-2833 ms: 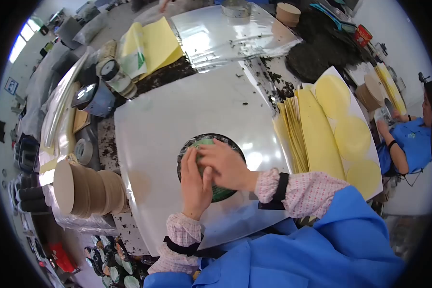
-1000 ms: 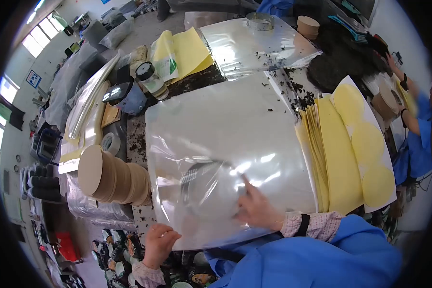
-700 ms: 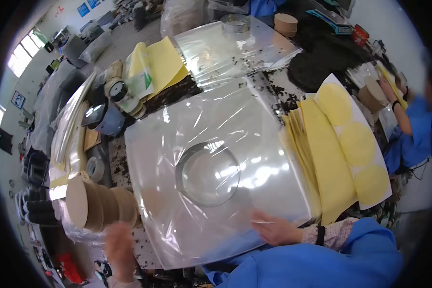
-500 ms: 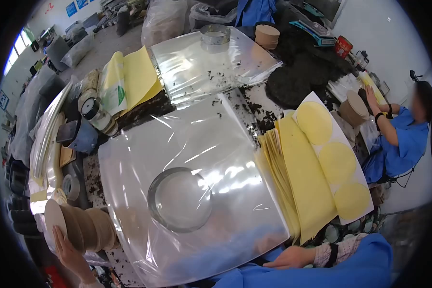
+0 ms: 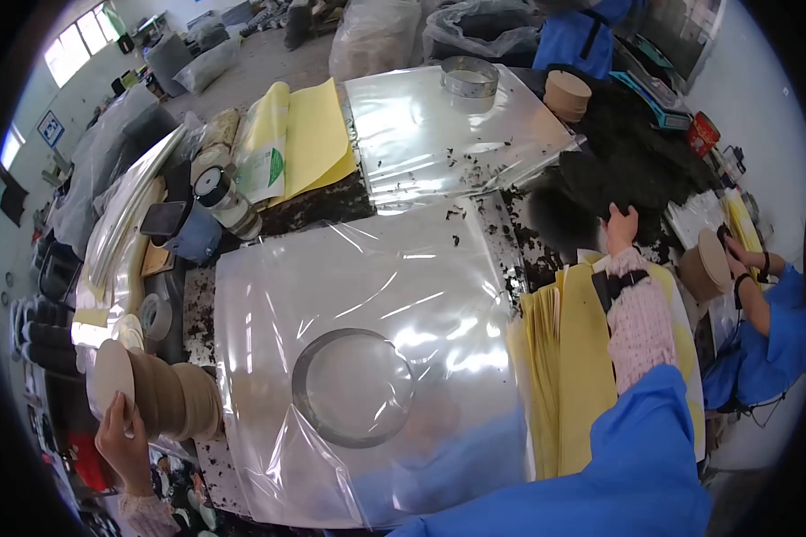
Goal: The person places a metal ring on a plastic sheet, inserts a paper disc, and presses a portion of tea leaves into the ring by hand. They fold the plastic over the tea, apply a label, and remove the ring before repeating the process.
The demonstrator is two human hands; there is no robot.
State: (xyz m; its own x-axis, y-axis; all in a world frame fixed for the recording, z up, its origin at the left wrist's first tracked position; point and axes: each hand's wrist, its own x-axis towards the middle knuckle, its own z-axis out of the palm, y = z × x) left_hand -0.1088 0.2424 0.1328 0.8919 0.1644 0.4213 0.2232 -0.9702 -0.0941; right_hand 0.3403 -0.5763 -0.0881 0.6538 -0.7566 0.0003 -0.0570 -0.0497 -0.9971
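My left hand [image 5: 124, 447] is at the near end of a stack of brown paper tubs or rolls [image 5: 175, 398] lying on its side. Its fingers and thumb pinch the lower edge of the round end piece [image 5: 112, 380]. My right hand [image 5: 620, 231] reaches forward over the yellow sheets [image 5: 582, 376], fingers apart and holding nothing visible, at the near edge of the black fibrous pile [image 5: 636, 179]. Between my arms, a metal ring [image 5: 303, 403] rests on clear plastic film [image 5: 269, 313]. My right sleeve partly covers the round yellow stickers.
A second metal ring [image 5: 468, 79] stands on the far film stack, near a short brown stack [image 5: 567, 95]. A clear jar [image 5: 228, 201] and a blue container [image 5: 192, 237] stand at left. Dark crumbs litter the table. A co-worker [image 5: 761, 331] sits at right.
My right hand has moved from the near table edge forward to the black pile, its fingers spreading. My left fingers have shifted from lying flat on the end piece to pinching its edge.
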